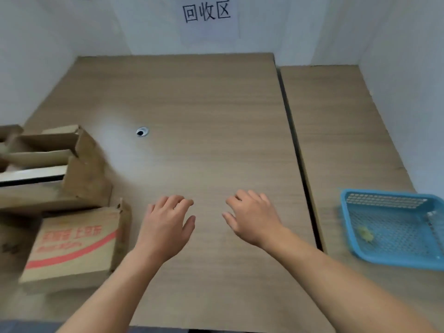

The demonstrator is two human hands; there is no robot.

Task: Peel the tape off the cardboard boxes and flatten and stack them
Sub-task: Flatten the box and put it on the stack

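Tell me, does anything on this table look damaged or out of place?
The open box at far left has ragged, torn flap edges, and the red-printed box near it sits askew with one flap sticking up. A small yellowish scrap lies in the blue basket; what it is, I cannot tell.

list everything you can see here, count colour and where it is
open box: one, brown, far left of the big table, flaps up
printed box: one, brown with red print, left edge, nearer than the open box
big table: one, light wood, centre
side table: one, light wood, right, across a dark gap
cable hole: one, black with silver ring, in the big table
basket: one, blue, on the side table
scrap: one, yellowish, in the basket, too blurred to identify
paper sign: one, white with black characters, back wall
left hand: one, empty, right of the printed box
right hand: one, empty, over the big table
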